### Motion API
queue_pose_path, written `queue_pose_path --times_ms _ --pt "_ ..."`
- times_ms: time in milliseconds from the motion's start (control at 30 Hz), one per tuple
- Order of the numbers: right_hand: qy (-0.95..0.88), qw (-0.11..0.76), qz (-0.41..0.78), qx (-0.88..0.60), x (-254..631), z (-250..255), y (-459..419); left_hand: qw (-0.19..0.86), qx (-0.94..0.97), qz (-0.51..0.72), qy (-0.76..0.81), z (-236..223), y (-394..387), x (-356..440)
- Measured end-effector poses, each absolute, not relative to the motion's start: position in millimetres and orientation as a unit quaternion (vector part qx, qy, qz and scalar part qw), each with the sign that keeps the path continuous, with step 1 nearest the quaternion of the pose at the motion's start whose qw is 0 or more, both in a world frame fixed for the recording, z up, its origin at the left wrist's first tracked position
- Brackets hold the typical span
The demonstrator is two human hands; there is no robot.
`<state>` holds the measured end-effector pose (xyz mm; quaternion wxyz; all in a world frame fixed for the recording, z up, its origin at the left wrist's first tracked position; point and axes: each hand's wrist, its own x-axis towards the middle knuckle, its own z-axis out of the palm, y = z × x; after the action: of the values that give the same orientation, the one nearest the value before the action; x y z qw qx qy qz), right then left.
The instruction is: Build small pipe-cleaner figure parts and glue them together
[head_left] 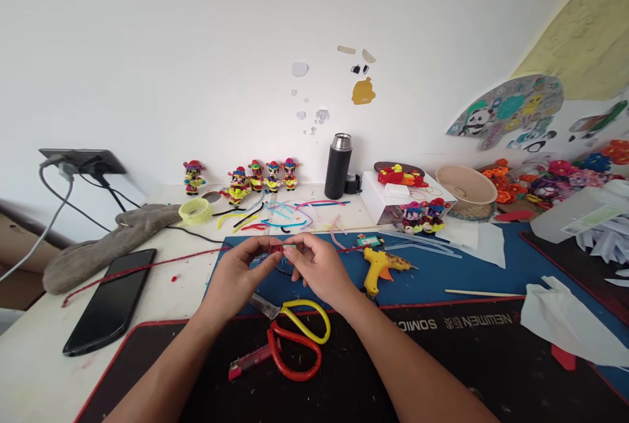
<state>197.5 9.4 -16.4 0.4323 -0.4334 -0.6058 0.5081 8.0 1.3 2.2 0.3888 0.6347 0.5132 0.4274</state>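
Observation:
My left hand [239,272] and my right hand [317,267] meet above the blue mat [442,272], both pinching a small red pipe-cleaner piece [276,249] between their fingertips. A long red pipe cleaner [142,269] trails from the piece leftward across the table. Just below my hands lie two pairs of scissors, one yellow-handled [307,318] and one red-handled [295,357]. A yellow glue gun [381,266] rests right of my right hand.
A black phone [111,308] lies at the left. Small colourful figures [255,177], loose pipe cleaners [289,210], a black flask [339,166], a white box [393,203] and a bowl [466,186] stand at the back. White paper [565,321] lies right.

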Motion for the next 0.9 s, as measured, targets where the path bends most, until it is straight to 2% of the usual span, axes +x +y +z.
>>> queue_pose_path --times_ms 233,367,567,900 --pt "-0.689 0.434 0.322 -0.483 199.7 -12.2 6.5 0.325 0.643 0.403 0.565 5.6 1.2 7.9" --pt "-0.733 0.423 0.258 -0.466 199.4 -14.1 5.4 0.309 0.664 0.382 0.564 6.2 0.2 9.2" --pt "-0.749 0.414 0.223 -0.468 199.9 -13.3 4.4 0.268 0.69 0.362 0.567 5.8 -0.6 10.0" --pt "-0.774 0.39 0.2 -0.456 201.1 -13.2 3.3 0.259 0.719 0.352 0.54 9.7 -3.2 15.6"
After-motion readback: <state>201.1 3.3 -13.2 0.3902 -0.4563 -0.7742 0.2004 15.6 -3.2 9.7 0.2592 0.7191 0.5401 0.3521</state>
